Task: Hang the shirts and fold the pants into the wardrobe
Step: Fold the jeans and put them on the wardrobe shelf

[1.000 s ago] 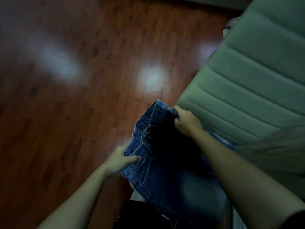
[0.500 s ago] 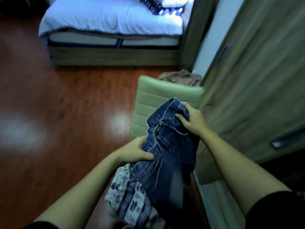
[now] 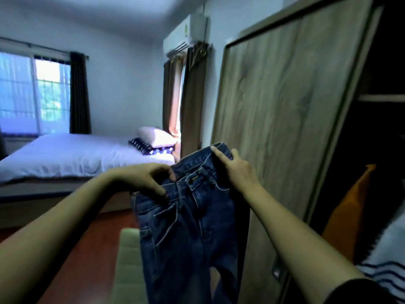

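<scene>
Over the pale green seat just below me, the jeans hang front-out in the air with their legs dropping out of view. My left hand is curled round one end of the waistband and my right hand pinches the other. They're dark blue denim with a metal button and faded seams; I'd judge them weighty, limp and not slippery, best held at the stiff waistband corners, with the wardrobe door just beyond and the bed farther off.

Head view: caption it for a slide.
The left hand and right hand hold blue jeans up by the waistband beside the wardrobe door.
</scene>
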### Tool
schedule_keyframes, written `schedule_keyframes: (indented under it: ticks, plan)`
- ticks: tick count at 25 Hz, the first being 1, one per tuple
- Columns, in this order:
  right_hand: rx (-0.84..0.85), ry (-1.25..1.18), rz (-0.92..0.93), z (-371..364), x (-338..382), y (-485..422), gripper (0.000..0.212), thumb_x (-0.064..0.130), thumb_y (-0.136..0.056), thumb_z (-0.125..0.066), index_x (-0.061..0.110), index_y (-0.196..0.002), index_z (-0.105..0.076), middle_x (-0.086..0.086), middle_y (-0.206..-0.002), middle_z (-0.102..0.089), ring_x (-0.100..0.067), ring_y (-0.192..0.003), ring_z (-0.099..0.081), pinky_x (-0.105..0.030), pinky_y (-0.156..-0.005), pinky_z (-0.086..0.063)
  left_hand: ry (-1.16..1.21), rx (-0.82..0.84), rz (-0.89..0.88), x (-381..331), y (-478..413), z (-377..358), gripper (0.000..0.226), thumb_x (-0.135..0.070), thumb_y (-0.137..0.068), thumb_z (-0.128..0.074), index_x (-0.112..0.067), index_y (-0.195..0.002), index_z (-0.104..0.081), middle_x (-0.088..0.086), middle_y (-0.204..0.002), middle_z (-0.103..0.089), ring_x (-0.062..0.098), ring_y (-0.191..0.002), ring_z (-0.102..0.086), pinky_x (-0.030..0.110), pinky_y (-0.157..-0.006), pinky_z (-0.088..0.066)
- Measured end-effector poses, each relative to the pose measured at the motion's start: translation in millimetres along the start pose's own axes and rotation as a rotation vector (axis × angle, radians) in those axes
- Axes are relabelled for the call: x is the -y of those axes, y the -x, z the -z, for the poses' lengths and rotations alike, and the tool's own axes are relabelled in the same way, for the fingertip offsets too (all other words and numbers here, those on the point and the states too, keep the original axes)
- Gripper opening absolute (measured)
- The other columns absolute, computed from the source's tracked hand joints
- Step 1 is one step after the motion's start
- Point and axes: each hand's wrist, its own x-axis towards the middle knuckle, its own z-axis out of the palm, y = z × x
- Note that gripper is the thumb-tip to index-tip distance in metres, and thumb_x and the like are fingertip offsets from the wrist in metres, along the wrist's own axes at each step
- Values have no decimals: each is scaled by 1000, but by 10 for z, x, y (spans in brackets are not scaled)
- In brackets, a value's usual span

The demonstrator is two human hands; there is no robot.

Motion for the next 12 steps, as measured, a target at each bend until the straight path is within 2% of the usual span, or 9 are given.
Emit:
schedule_keyframes:
  ticks: [2, 4, 5, 6, 8, 10, 12]
  plan:
    - [18, 87, -71, 161, 3, -75, 61, 16, -97, -40, 37, -147, -14, -15, -120, -41, -37, -88, -61, -39, -68, -43, -463, -35, 95, -114, -156, 213, 35, -5, -77, -70, -14, -109, -58, 6, -99, -65, 12, -83, -57, 30, -76, -47]
    - [-8, 80, -109, 268, -46, -104, 47, 16, -95, -43, 29, -139, -34, -16, -118, -44, -37, -86, -61, -37, -63, -40, -829, -22, 153, -190, -205, 246, 35, -22, -78, -70, -14, -112, -62, 8, -109, -65, 19, -97, -59, 30, -85, -43]
    - [-58, 83, -82, 329, -86, -85, 42, 16, -89, -51, 23, -130, -43, -16, -115, -46, -37, -80, -62, -36, -57, -38, -930, -17, 174, -161, -216, 241, 34, -27, -78, -69, -14, -109, -65, 9, -107, -67, 24, -98, -61, 31, -85, -44]
    - [-132, 147, 21, 371, -135, -40, 38, 17, -79, -61, 19, -116, -50, -16, -108, -50, -36, -72, -61, -34, -50, -36, -969, -20, 181, -127, -210, 225, 31, -30, -78, -68, -15, -105, -67, 10, -102, -68, 26, -96, -62, 32, -84, -46]
    - [-220, 383, 278, 455, -289, 71, 32, 24, -60, -67, 17, -86, -51, -13, -93, -56, -30, -64, -57, -29, -45, -35, -943, -74, 152, -50, -165, 252, 25, -32, -77, -63, -17, -96, -66, 10, -95, -68, 25, -84, -60, 34, -78, -49]
    - [-181, 519, 469, 607, -460, 138, 21, 38, -64, -56, 19, -72, -55, -8, -94, -60, -28, -77, -59, -35, -63, -41, -961, -102, 54, -31, -188, 313, 31, -39, -77, -53, -15, -96, -63, 11, -96, -67, 23, -79, -57, 34, -76, -49]
    - [-106, 520, 567, 854, -554, 129, 30, 45, -71, -45, 22, -66, -63, 0, -94, -64, -24, -88, -62, -40, -83, -33, -1041, -167, -45, -93, -261, 385, 41, -44, -79, -43, -18, -106, -61, 8, -107, -64, 24, -92, -58, 32, -81, -47]
